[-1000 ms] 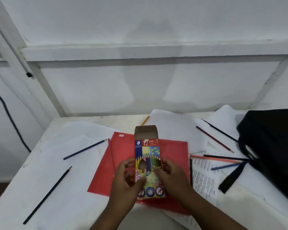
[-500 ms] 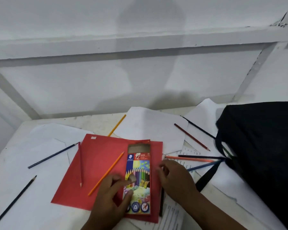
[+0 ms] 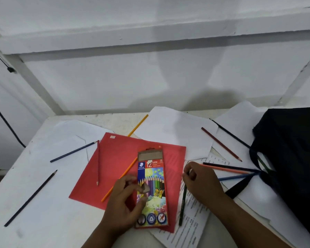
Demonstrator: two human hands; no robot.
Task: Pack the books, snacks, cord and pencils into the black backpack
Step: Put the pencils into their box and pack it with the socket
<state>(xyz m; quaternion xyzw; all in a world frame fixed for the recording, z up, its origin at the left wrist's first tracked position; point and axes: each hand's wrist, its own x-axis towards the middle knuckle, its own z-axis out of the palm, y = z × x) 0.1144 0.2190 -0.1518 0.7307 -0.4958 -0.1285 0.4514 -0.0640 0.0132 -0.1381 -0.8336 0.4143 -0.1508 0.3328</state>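
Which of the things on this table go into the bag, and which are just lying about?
For the job: pencil box under the left hand; dark green pencil that the right hand pinches; loose pencils such as the orange one and the red one; black backpack.

Lying about: red sheet, white papers, printed page.

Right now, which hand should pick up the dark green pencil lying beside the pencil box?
Right. The right hand already touches the dark green pencil's upper end, while the left hand holds the pencil box on the red folder.
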